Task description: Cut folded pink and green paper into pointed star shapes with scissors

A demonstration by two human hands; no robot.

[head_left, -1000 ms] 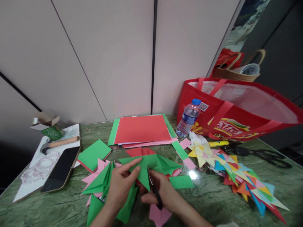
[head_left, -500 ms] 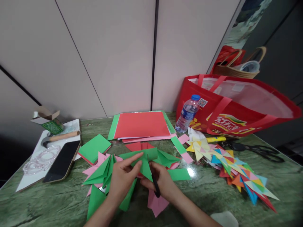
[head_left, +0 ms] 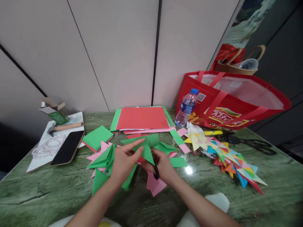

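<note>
My left hand [head_left: 126, 159] pinches a folded piece of green paper [head_left: 147, 153] between thumb and fingers. In my right hand [head_left: 161, 164] is a pair of scissors [head_left: 156, 168]; one dark handle loop shows, and the blades lie at the green paper, mostly hidden by it. A bit of red shows below the paper. Folded green paper pieces [head_left: 104, 159] and pink ones lie left of my left hand. Beneath my right hand is a pink paper piece [head_left: 155, 184]. A green strip [head_left: 178, 162] rests just right of it.
Red and green sheets [head_left: 144, 118] are stacked at the back. On the right are a water bottle [head_left: 187, 107], a red bag [head_left: 227, 101], a colourful folded-paper chain [head_left: 234, 160] and black scissors [head_left: 251, 143]. A phone [head_left: 68, 148], hammer-like tool [head_left: 68, 126] and small box [head_left: 56, 115] sit left.
The camera view has tilted, so the table things appear slightly higher. Both hands keep their hold on the green paper and scissors, with little visible change in the paper.
</note>
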